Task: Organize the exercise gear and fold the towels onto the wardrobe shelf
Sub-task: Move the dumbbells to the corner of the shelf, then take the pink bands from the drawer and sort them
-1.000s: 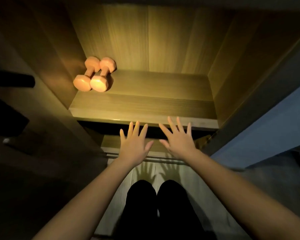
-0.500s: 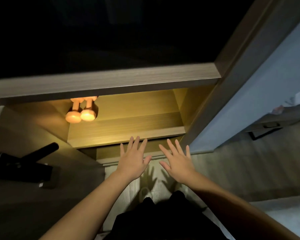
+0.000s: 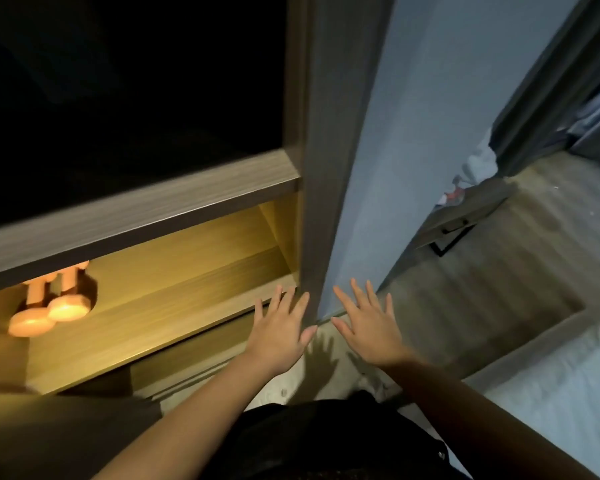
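Since the frame half a second ago the view has swung to the right. The two pink dumbbells now sit at the far left of the picture, and the blue wall and wood floor fill the right half. Both hands have stayed spread.

The dumbbells lie side by side, touching, at the back left of the lit wardrobe shelf. Their far ends are hidden behind the front edge of the upper shelf.

The left hand is held out before the lit shelf's right front corner, palm down. Its fingers are straight and its grip apart, holding nothing. The right hand is just beside it, in front of the foot of the wardrobe's side panel. Its grip is likewise apart and empty. Their shadows fall on the floor below.

By the wall stands a low dark-framed stand with crumpled pale cloth above it. The cloth is too blurred to tell whether it is a towel.
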